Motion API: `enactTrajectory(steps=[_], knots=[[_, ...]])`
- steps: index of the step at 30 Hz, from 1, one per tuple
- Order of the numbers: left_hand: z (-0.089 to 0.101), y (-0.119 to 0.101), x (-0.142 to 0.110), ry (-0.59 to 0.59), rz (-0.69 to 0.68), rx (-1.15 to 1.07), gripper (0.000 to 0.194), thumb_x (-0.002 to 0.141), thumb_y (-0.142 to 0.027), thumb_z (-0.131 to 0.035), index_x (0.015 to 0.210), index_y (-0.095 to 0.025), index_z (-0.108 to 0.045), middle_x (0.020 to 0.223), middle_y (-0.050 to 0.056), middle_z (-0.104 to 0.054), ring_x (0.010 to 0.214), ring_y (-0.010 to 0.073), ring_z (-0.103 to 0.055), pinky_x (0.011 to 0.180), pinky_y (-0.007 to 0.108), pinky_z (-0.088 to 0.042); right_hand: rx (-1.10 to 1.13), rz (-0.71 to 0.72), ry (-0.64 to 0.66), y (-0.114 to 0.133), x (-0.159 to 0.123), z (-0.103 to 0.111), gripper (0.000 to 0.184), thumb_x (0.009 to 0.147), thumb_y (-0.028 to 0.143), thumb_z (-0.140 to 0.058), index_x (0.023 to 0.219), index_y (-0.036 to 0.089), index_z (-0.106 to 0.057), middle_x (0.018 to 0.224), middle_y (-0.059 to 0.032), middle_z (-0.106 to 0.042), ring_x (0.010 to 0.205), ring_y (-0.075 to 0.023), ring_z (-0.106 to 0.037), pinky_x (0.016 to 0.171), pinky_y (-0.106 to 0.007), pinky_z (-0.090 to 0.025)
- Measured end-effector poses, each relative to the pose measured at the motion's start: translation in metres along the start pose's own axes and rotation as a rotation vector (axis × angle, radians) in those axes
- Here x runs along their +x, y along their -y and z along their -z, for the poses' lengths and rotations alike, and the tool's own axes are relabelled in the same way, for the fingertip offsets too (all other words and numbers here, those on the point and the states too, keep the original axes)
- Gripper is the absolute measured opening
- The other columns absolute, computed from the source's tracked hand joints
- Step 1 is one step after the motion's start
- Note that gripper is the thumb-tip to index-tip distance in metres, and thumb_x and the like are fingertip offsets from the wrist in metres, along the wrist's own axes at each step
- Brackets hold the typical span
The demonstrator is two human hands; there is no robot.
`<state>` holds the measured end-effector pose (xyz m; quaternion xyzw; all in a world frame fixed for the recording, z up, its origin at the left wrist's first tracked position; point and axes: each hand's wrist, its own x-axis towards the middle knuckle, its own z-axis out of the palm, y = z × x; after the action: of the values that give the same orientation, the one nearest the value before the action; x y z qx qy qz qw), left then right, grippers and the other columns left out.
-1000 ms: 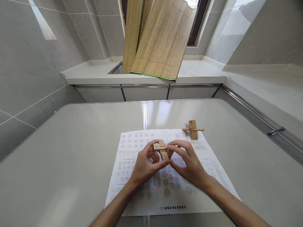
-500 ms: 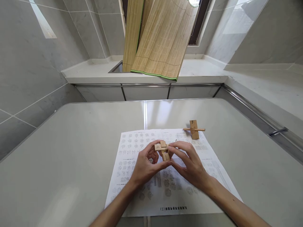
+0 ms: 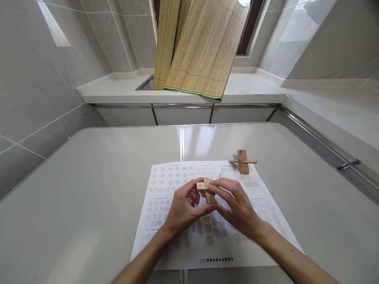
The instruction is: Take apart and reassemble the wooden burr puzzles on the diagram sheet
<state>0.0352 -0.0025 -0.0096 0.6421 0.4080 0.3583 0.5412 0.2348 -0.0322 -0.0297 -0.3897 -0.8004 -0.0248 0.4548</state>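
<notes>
Between my two hands is a wooden burr puzzle (image 3: 210, 197), made of interlocking notched blocks, held up over a printed sheet (image 3: 174, 252). My left hand (image 3: 185, 203) grips it from the left, thumb under the front block and fingers curled behind. From the right, my right hand (image 3: 237, 201) pinches it, with fingertips on the top blocks and the thumb near the front one. My fingers hide part of the puzzle's right side and back. Diagrams in rows and a line of bold characters cover the sheet.
A wooden piece (image 3: 243, 162) with a flat marked board and a crossing dowel rests at the sheet's far right corner. The sheet lies on a glossy pale table (image 3: 89, 189). Behind are a white ledge (image 3: 251, 88), a metal rail (image 3: 319, 138) and a hanging bamboo mat (image 3: 204, 51).
The puzzle has shifted slightly right and toward me and tilted, showing a different side of its front block. Both hands keep their hold and move with it.
</notes>
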Motion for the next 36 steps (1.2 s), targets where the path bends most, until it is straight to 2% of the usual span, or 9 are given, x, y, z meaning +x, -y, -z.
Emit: enactTrajectory(steps=[5,11,17,22,27,29,34,36], knots=[[0.002,-0.004,0.002,0.011,-0.031,0.019,0.061,0.071,-0.031,-0.093,0.129,-0.025,-0.072,0.115,0.007,-0.07,0.078,0.0147,-0.057,0.066,0.025,-0.05,0.032,-0.009,-0.001,0.0,0.0,0.001,0.068,0.1,0.012,-0.064,0.159,0.037,-0.04,0.125,-0.0082,-0.071,0.117,-0.0288,-0.07,0.097,-0.048,-0.063],[0.006,-0.01,0.003,0.117,0.067,-0.08,0.066,0.074,-0.034,-0.091,0.135,-0.023,-0.066,0.092,0.002,-0.072,0.073,0.0148,-0.061,0.065,0.026,-0.05,0.003,0.038,-0.014,0.002,0.003,0.004,0.071,0.098,0.008,-0.067,0.159,0.034,-0.041,0.125,-0.0079,-0.073,0.119,-0.0276,-0.07,0.098,-0.046,-0.063],[0.007,-0.008,0.003,0.149,0.069,-0.077,0.067,0.075,-0.031,-0.09,0.137,-0.024,-0.065,0.095,0.002,-0.073,0.075,0.0144,-0.063,0.068,0.026,-0.05,0.022,0.063,-0.009,0.003,0.002,0.003,0.071,0.099,0.008,-0.067,0.16,0.033,-0.039,0.127,-0.0076,-0.074,0.122,-0.0271,-0.07,0.098,-0.046,-0.063],[0.006,-0.006,0.002,0.168,0.038,-0.076,0.068,0.074,-0.025,-0.091,0.137,-0.027,-0.065,0.09,-0.001,-0.071,0.07,0.0123,-0.06,0.066,0.024,-0.05,0.019,0.074,0.003,0.003,0.0,0.001,0.07,0.098,0.009,-0.069,0.158,0.031,-0.039,0.127,-0.0092,-0.073,0.123,-0.0276,-0.069,0.099,-0.047,-0.06],[0.005,-0.005,0.002,0.066,0.014,-0.089,0.075,0.074,-0.033,-0.093,0.141,-0.023,-0.061,0.091,0.001,-0.07,0.07,0.0125,-0.057,0.068,0.026,-0.053,0.077,-0.128,0.067,-0.001,0.001,0.002,0.073,0.099,0.019,-0.069,0.161,0.028,-0.032,0.149,-0.016,-0.056,0.141,-0.0338,-0.052,0.11,-0.055,-0.052],[0.005,-0.003,0.002,0.026,-0.013,-0.077,0.076,0.075,-0.034,-0.093,0.142,-0.022,-0.06,0.093,0.001,-0.069,0.07,0.0121,-0.056,0.071,0.027,-0.054,0.138,-0.197,0.11,-0.003,0.002,0.003,0.065,0.101,0.02,-0.064,0.159,0.027,-0.036,0.148,-0.0154,-0.056,0.14,-0.0329,-0.052,0.111,-0.054,-0.052],[0.004,0.002,0.002,0.057,-0.134,-0.024,0.073,0.078,-0.035,-0.091,0.143,-0.026,-0.059,0.098,0.002,-0.069,0.073,0.0127,-0.056,0.079,0.033,-0.057,0.32,-0.375,0.14,-0.005,0.003,0.005,0.024,0.108,0.027,-0.052,0.131,0.028,-0.059,0.115,-0.0092,-0.07,0.104,-0.0261,-0.068,0.088,-0.043,-0.059],[0.004,0.003,0.002,0.071,-0.181,0.022,0.071,0.079,-0.035,-0.09,0.142,-0.027,-0.059,0.11,0.004,-0.069,0.077,0.0143,-0.06,0.082,0.034,-0.058,0.391,-0.478,0.143,-0.004,0.002,0.005,0.018,0.108,0.033,-0.052,0.122,0.027,-0.061,0.105,-0.0075,-0.072,0.095,-0.0251,-0.069,0.084,-0.041,-0.058]])
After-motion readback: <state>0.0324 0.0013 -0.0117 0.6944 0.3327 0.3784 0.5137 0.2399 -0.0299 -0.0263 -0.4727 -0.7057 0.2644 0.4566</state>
